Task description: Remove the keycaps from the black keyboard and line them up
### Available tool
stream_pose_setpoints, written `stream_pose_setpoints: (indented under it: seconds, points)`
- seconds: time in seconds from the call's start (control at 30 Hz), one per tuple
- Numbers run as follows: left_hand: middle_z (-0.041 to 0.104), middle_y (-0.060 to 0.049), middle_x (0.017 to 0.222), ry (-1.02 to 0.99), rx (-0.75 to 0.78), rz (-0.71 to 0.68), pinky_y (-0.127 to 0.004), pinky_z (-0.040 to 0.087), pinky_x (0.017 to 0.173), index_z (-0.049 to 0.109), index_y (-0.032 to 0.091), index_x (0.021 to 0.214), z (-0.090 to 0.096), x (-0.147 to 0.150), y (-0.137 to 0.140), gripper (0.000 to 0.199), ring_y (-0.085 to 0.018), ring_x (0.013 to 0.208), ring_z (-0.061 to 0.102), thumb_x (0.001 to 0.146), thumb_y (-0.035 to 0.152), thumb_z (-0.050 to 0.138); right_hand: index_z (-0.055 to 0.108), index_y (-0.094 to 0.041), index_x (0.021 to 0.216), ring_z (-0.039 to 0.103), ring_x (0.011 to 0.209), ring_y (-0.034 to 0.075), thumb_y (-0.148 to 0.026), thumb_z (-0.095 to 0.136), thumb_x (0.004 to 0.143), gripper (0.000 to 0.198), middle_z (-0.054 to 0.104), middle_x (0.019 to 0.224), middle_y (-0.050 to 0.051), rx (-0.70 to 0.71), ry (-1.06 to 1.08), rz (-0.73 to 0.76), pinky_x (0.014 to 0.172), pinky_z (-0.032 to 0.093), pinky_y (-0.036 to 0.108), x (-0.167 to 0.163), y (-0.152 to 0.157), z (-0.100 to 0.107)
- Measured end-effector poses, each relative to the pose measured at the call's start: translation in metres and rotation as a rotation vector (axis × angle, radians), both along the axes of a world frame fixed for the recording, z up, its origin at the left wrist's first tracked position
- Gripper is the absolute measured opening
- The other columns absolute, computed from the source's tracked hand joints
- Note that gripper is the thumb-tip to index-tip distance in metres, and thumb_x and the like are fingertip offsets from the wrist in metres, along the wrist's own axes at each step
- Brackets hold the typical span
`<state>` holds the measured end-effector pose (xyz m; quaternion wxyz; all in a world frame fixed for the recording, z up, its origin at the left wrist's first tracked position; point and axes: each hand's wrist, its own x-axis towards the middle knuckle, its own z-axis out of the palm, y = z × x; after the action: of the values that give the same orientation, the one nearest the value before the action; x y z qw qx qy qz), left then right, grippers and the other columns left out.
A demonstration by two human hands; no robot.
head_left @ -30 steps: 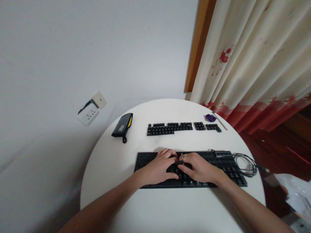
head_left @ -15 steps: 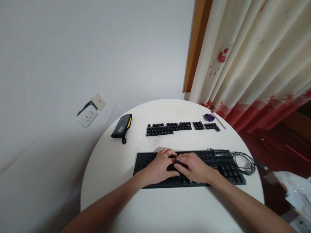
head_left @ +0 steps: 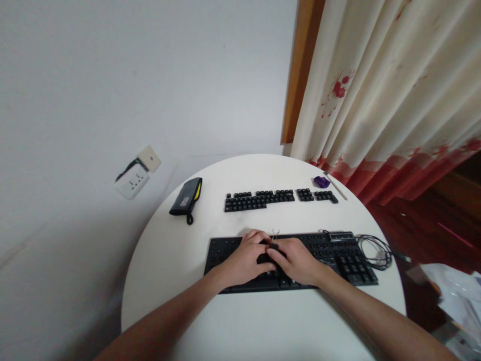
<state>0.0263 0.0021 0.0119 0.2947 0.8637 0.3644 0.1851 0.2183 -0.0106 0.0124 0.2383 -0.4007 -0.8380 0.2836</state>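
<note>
A black keyboard (head_left: 244, 287) lies on the white round table with many keycaps off. In my right hand (head_left: 298, 260) is a keycap puller (head_left: 275, 239), gripped between thumb and fingers; its thin wire prongs point up and away from me. Over the keyboard's left-middle part rests my left hand (head_left: 244, 258), thumb and fingers apart, fingertips beside the puller. Whether those fingertips touch the puller or a small key is hidden. Behind the keyboard, loose black keycaps (head_left: 246, 203) stand in rows in keyboard order.
A dark pouch (head_left: 184, 196) with yellow trim lies at the table's left. Far right are a crumpled purple item (head_left: 321, 182) and a white stick-like brush (head_left: 335, 185). The coiled cable (head_left: 376, 250) reaches over the right edge of the table (head_left: 158, 301).
The puller in my right hand has turned so its wire prongs show upward. My left hand has hardly moved. The view has shifted slightly.
</note>
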Motion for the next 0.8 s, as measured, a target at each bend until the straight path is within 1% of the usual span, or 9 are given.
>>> stream_pose_setpoints:
  seconds: [0.1,0.23,0.43,0.53,0.67,0.73,0.8]
  points:
    - [0.055,-0.004,0.111,0.009,0.006,-0.007,-0.040,0.037,0.102,0.070,0.021,0.089,0.001,0.001,0.000,0.019,-0.024,0.114,0.045,0.076,0.031,0.078,0.065,-0.018,0.089,0.064,0.075,0.018,-0.026,0.044,0.100,0.024,0.071,0.085,0.005,0.000,0.028,-0.040,0.070,0.041,0.026,-0.001,0.001,-0.002]
    - [0.055,-0.004,0.107,0.019,0.016,-0.014,-0.039,0.037,0.101,0.069,0.021,0.090,0.005,0.001,0.000,0.018,-0.023,0.112,0.045,0.076,0.028,0.078,0.065,-0.018,0.085,0.063,0.072,0.018,-0.024,0.045,0.099,0.025,0.072,0.083,0.005,0.004,0.055,-0.087,0.068,0.041,0.026,-0.002,0.003,-0.003]
    - [0.056,-0.003,0.109,0.010,0.006,-0.018,-0.039,0.038,0.100,0.068,0.021,0.089,0.008,0.001,-0.001,0.021,-0.023,0.112,0.046,0.073,0.028,0.080,0.063,-0.018,0.082,0.061,0.070,0.017,-0.023,0.046,0.098,0.024,0.070,0.081,0.003,-0.010,0.107,-0.055,0.068,0.041,0.026,-0.002,0.002,0.000]
    - [0.056,-0.004,0.109,-0.010,0.012,-0.006,-0.040,0.040,0.100,0.068,0.021,0.090,0.009,0.001,-0.001,0.017,-0.023,0.112,0.047,0.076,0.027,0.077,0.062,-0.018,0.081,0.060,0.071,0.017,-0.025,0.044,0.099,0.026,0.068,0.080,0.003,-0.038,0.166,-0.057,0.069,0.041,0.026,-0.001,0.002,0.000]
    - [0.058,-0.004,0.106,-0.067,0.065,0.051,-0.038,0.041,0.100,0.066,0.020,0.093,0.011,0.002,-0.002,0.010,-0.021,0.108,0.051,0.086,0.028,0.067,0.058,-0.018,0.076,0.057,0.067,0.016,-0.031,0.042,0.101,0.033,0.064,0.072,0.001,-0.081,0.280,-0.208,0.065,0.042,0.025,-0.001,0.002,0.001]
    - [0.061,-0.004,0.103,-0.095,0.084,0.086,-0.036,0.043,0.097,0.065,0.020,0.095,0.010,0.003,-0.002,0.010,-0.020,0.103,0.054,0.090,0.029,0.063,0.057,-0.018,0.074,0.057,0.066,0.016,-0.034,0.041,0.101,0.035,0.062,0.070,0.001,-0.093,0.320,-0.281,0.064,0.042,0.026,-0.001,0.001,0.001]
    - [0.062,-0.003,0.101,-0.119,0.087,0.110,-0.034,0.046,0.093,0.063,0.021,0.099,0.008,0.004,-0.002,0.011,-0.019,0.100,0.056,0.092,0.029,0.060,0.058,-0.018,0.076,0.058,0.068,0.016,-0.035,0.042,0.101,0.034,0.063,0.071,0.001,-0.106,0.343,-0.320,0.066,0.044,0.026,-0.001,0.001,0.001]
